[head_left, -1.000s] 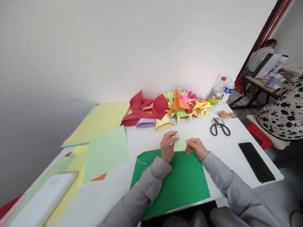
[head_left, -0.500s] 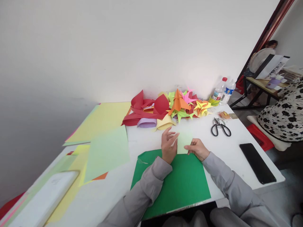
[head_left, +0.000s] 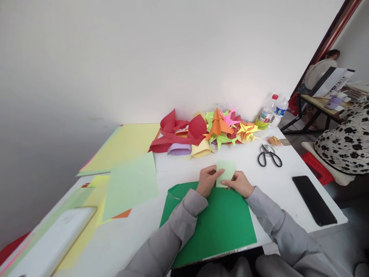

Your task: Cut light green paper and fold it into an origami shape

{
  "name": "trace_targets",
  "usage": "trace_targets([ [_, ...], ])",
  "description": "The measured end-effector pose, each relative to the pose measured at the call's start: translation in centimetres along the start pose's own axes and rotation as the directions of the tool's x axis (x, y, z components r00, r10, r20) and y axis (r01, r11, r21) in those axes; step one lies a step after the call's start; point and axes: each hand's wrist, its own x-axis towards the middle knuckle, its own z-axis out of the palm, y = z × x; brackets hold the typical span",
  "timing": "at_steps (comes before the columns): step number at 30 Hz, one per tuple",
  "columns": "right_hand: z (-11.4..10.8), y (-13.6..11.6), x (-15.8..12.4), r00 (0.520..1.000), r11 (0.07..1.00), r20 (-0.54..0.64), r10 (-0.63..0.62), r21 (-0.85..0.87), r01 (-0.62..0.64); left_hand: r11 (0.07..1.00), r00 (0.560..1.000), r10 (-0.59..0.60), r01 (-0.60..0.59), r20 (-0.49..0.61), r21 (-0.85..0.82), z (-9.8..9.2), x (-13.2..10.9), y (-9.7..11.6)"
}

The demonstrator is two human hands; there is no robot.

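Observation:
A small pale green piece of paper [head_left: 226, 167] is held up between my two hands, over the far edge of a green sheet [head_left: 221, 215]. My left hand [head_left: 208, 180] grips its left side, thumb lying across the front and fingers behind. On the lower right, my right hand [head_left: 240, 184] pinches the paper, its thumb in front and the other fingers curled behind. Whether the paper is folded in layers I cannot tell.
Folded paper stars [head_left: 220, 129] and red paper shapes [head_left: 184, 132] pile against the wall. Black-handled scissors [head_left: 269, 156], a phone [head_left: 314, 200] and two bottles [head_left: 268, 111] are to the right. Coloured sheets [head_left: 131, 184] and a white box-like object [head_left: 57, 238] lie left.
My left hand had its fingers raised and spread beside the paper; now it has closed onto the paper's left side. My right hand's thumb has shifted slightly left and down.

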Motion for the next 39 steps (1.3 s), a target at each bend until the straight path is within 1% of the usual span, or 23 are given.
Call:
trace_targets([
  [2, -0.02, 0.07, 0.02, 1.0, 1.0, -0.007, 0.019, -0.022, -0.019, 0.999, 0.999, -0.034, 0.034, -0.004, -0.027, 0.03, 0.05, -0.01],
  [7, -0.34, -0.21, 0.05, 0.999, 0.995, 0.025, 0.04, -0.09, -0.037, 0.99, 0.99, -0.1, 0.089, -0.102, -0.111, -0.05, 0.4, -0.02],
  [11, -0.3, -0.53, -0.05, 0.996, 0.994, 0.059, 0.061, -0.092, -0.055, 0.985, 0.988, -0.116, 0.101, -0.102, -0.143, -0.19, 0.53, 0.2],
  [18, -0.17, -0.37, -0.17, 0.992, 0.993, 0.094, 0.08, -0.097, -0.071, 0.982, 0.986, -0.109, 0.087, -0.128, -0.165, -0.36, 0.58, 0.48],
  [24, -0.22, -0.35, -0.13, 0.991, 0.993, 0.091, 0.094, -0.086, -0.087, 0.985, 0.985, -0.088, 0.063, -0.149, -0.164, -0.5, 0.71, 0.33],
  [28, -0.26, -0.36, -0.03, 0.99, 0.993, 0.1, 0.099, -0.076, -0.092, 0.991, 0.983, -0.045, 0.021, -0.18, -0.136, -0.65, 0.71, 0.09],
  [31, -0.33, -0.32, 0.04, 0.99, 0.993, 0.097, 0.103, -0.065, -0.097, 0.995, 0.984, -0.011, -0.008, -0.179, -0.104, -0.67, 0.65, 0.0],
  [34, -0.44, -0.29, 0.08, 0.989, 0.992, 0.099, 0.111, -0.066, -0.105, 0.994, 0.983, -0.033, 0.014, -0.18, -0.106, -0.58, 0.66, 0.03],
  [37, -0.5, -0.29, 0.08, 0.989, 0.992, 0.094, 0.112, -0.072, -0.105, 0.99, 0.973, -0.077, 0.048, -0.219, -0.134, -0.48, 0.72, 0.13],
  [39, -0.49, -0.33, 0.07, 0.991, 0.993, 0.082, 0.103, -0.062, -0.098, 0.983, 0.974, -0.103, 0.07, -0.2, -0.168, -0.43, 0.67, 0.21],
])
